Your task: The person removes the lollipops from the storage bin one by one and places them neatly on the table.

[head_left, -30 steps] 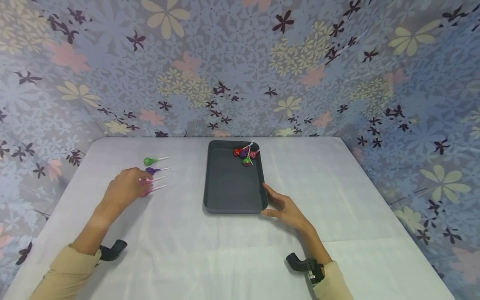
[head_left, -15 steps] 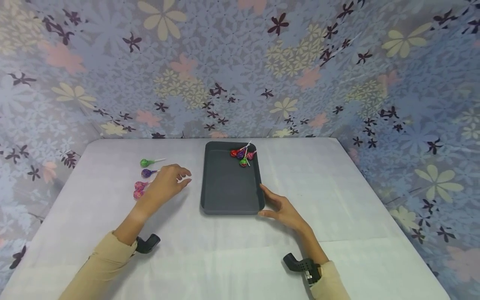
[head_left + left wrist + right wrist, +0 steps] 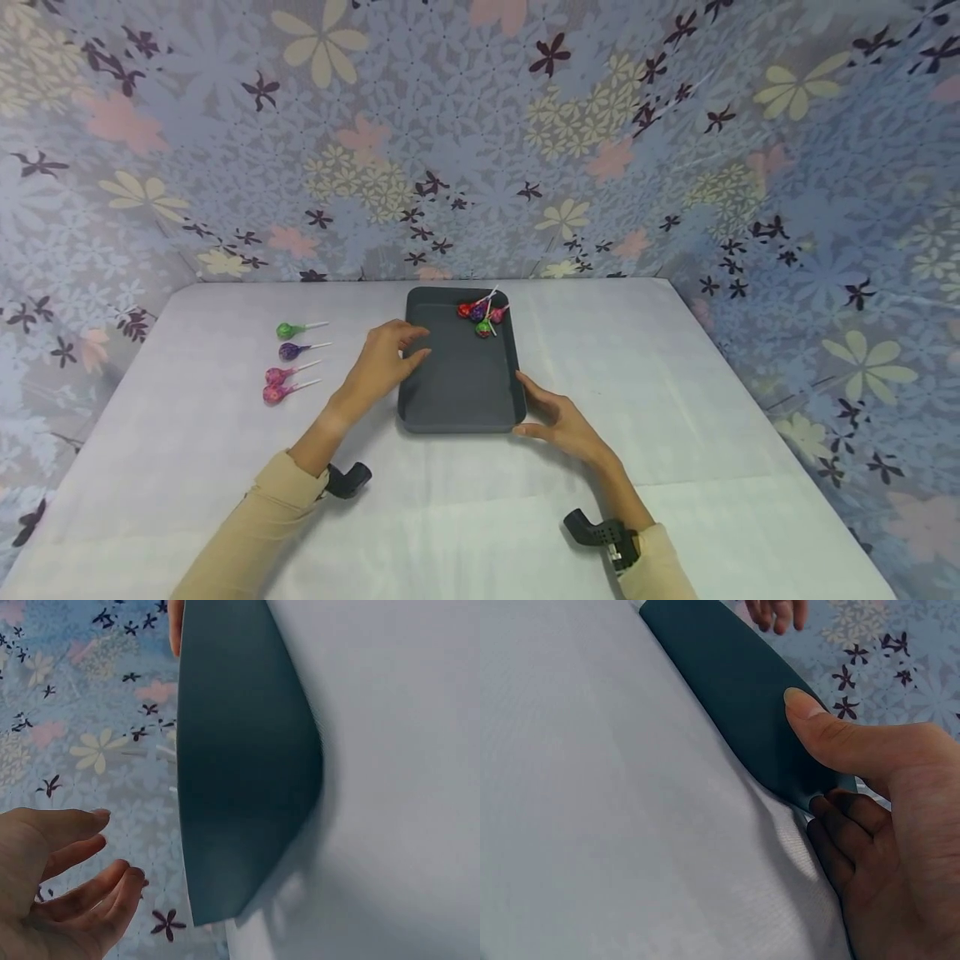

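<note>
My left hand (image 3: pixel 380 358) hovers over the left edge of a dark grey tray (image 3: pixel 461 383), thumb and fingers apart with nothing between them. The left wrist view also shows that hand's loosely bent fingers (image 3: pixel 94 900) beside the tray wall (image 3: pixel 240 750). At the tray's near right corner my right hand (image 3: pixel 568 423) holds on, its thumb (image 3: pixel 810 720) against the front wall and its fingers round the side. Inside the tray's far right corner lie a red lollipop (image 3: pixel 464 310), a purple one, a pink one and a green lollipop (image 3: pixel 483 328), sticks crossing.
On the white cloth left of the tray, a green lollipop (image 3: pixel 286 331), a purple lollipop (image 3: pixel 289 351) and two pink lollipops (image 3: pixel 276 392) lie in a column, sticks pointing right. Floral-patterned walls (image 3: pixel 450 150) stand behind and at both sides of the table.
My left hand has left the pink lollipops and moved right to the tray's left edge, uncovering the lollipops on the cloth. The right hand keeps its place on the tray.
</note>
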{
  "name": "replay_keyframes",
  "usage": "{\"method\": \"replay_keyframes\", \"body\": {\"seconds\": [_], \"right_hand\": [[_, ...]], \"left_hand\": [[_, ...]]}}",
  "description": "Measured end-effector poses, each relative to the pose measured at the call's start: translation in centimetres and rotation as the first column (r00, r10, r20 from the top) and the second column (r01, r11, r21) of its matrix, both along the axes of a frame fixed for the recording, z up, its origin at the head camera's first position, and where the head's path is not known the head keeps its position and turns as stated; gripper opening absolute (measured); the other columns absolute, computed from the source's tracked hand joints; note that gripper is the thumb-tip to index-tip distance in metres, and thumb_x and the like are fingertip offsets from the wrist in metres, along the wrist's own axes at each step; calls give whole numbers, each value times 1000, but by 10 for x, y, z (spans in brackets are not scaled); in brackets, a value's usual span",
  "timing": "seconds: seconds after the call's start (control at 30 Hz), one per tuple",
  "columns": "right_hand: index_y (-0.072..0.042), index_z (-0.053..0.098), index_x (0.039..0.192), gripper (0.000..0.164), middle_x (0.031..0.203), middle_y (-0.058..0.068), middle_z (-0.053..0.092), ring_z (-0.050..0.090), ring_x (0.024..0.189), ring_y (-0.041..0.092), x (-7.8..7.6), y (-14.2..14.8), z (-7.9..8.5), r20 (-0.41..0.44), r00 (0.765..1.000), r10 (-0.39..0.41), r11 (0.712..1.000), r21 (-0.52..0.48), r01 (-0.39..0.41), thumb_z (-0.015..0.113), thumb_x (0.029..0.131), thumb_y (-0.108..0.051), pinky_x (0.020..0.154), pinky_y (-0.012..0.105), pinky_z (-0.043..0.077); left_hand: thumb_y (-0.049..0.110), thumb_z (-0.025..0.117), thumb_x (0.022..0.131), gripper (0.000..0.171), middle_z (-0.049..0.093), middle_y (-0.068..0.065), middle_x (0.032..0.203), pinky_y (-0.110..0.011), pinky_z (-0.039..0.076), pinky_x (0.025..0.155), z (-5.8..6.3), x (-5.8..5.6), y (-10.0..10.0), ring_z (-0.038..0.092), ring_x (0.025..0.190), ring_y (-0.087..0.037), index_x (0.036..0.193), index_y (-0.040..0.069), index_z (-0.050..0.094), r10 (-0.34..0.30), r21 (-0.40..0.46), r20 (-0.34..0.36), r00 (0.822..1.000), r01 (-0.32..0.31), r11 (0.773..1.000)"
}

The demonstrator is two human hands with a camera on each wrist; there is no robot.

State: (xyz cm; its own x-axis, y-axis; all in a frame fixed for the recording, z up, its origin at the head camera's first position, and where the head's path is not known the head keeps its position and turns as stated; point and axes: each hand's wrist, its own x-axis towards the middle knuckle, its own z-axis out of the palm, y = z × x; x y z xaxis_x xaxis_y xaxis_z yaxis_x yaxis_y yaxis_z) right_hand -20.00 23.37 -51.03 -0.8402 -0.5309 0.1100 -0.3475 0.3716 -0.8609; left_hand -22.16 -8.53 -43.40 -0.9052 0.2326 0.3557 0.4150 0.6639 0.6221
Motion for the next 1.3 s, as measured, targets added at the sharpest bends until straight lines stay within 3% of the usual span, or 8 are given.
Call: {"method": "replay_keyframes", "body": {"seconds": [0.1,0.4,0.5,0.77,1.0,1.17,1.3], "right_hand": [[-12,29,154,86,160,7,25,25,147,27,0,0,-1,19,1000,-2,1000,3,2,77,84,-22,118,37,24],[-13,29,154,86,160,4,24,25,147,23,1,1,-2,38,999,1,1000,-12,0,77,83,-21,112,13,24],[-13,29,154,86,160,4,25,26,147,23,1,1,-3,37,999,1,1000,-18,0,78,83,-21,112,13,25],[-12,29,154,86,160,4,25,26,147,23,0,0,-2,39,999,5,1000,-25,-4,78,83,-21,111,12,25],[-11,29,154,86,160,6,25,27,147,24,0,1,-2,38,999,-1,1000,-28,2,78,83,-21,110,10,26],[-11,29,154,86,161,4,24,26,147,23,1,0,-1,44,999,-2,1000,-27,4,77,84,-20,110,10,26],[-13,29,154,85,161,5,24,25,147,23,0,-2,0,47,999,5,999,-38,-3,77,84,-18,110,10,26]], "left_hand": [[10,74,86,30,67,-21,111,-43,58,81,0,-5,9,69,95,-36,114,-1,70,1,14,7,1000,-1,1000],[11,74,86,30,68,-20,109,-42,57,84,-3,-22,33,69,95,-35,114,-1,71,-37,49,8,999,36,998],[11,74,86,30,69,-20,109,-42,57,85,-2,-28,40,68,97,-36,113,-1,71,-49,53,18,999,48,997],[12,73,88,30,69,-18,117,-44,54,93,0,-43,55,67,107,-34,115,0,70,-49,40,139,989,44,998],[12,72,88,30,69,-18,118,-45,55,92,-1,-55,64,66,109,-35,114,-3,70,-59,58,170,984,50,997],[12,72,88,31,70,-19,115,-43,56,88,-6,-64,70,68,105,-33,115,-4,70,-25,58,211,977,13,998],[15,73,88,32,70,-17,115,-44,53,94,-8,-71,73,64,112,-33,114,-3,71,7,50,256,967,-20,999]]}}
